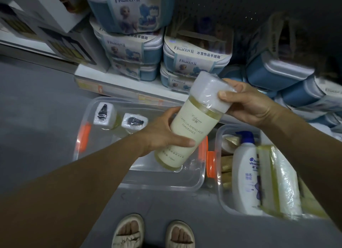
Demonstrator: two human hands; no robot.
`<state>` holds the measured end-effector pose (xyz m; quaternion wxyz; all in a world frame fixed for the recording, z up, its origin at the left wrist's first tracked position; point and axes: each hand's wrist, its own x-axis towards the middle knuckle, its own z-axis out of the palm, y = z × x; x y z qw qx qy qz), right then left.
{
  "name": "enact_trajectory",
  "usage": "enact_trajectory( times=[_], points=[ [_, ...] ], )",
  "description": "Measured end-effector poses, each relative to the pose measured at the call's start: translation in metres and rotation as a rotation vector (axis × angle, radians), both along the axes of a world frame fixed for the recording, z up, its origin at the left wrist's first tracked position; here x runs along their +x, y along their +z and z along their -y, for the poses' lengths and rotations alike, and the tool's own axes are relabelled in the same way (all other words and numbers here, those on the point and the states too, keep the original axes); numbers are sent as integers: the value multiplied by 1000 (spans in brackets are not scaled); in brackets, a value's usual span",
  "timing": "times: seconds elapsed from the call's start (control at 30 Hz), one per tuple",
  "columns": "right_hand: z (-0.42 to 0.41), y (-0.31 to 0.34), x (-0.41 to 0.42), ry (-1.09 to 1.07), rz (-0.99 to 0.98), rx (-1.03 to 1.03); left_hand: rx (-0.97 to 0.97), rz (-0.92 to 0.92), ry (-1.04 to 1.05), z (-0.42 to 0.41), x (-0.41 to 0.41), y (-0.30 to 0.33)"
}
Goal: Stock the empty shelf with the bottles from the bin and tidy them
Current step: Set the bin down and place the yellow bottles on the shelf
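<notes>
I hold a tall pale-yellow bottle (192,122) with a cream label and a white plastic-wrapped cap, tilted above a clear bin (103,173). My left hand (162,131) grips its lower body. My right hand (249,103) clasps the cap end. Two more bottles of the same kind (105,116) (134,123) stand in the far left of that bin, their wrapped caps facing up. A second clear bin (222,197) at the right holds a white shampoo pump bottle (246,173) and a wrapped yellow bottle (283,183).
A white shelf edge (129,86) runs behind the bins, loaded with stacked blue Frozen II cases (196,55). White boxes (61,42) stand at the left. The bins have orange latches (211,162). My sandalled feet (153,231) stand on grey floor below.
</notes>
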<state>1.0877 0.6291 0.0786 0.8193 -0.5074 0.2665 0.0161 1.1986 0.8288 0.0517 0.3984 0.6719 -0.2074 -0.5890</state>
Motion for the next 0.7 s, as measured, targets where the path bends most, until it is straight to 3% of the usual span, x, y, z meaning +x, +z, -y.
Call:
enact_trajectory(
  times=[0.2,0.3,0.37,0.43,0.5,0.57,0.7],
  points=[
    [-38,-6,39,-37,43,103,32,68,173,-24,1,1],
    [-61,-21,53,-136,-45,83,55,92,310,-47,3,-5],
    [-72,-39,53,-112,-219,-175,71,105,417,-64,7,-10],
    [-78,-64,46,46,-411,-574,97,138,487,-80,14,-17],
    [-85,-87,40,255,-499,-848,113,177,514,-93,21,-26],
    [-93,-110,41,411,-509,-1030,115,202,542,-103,25,-37],
    [-99,-147,56,609,-453,-1201,97,226,570,-113,25,-58]
  ],
)
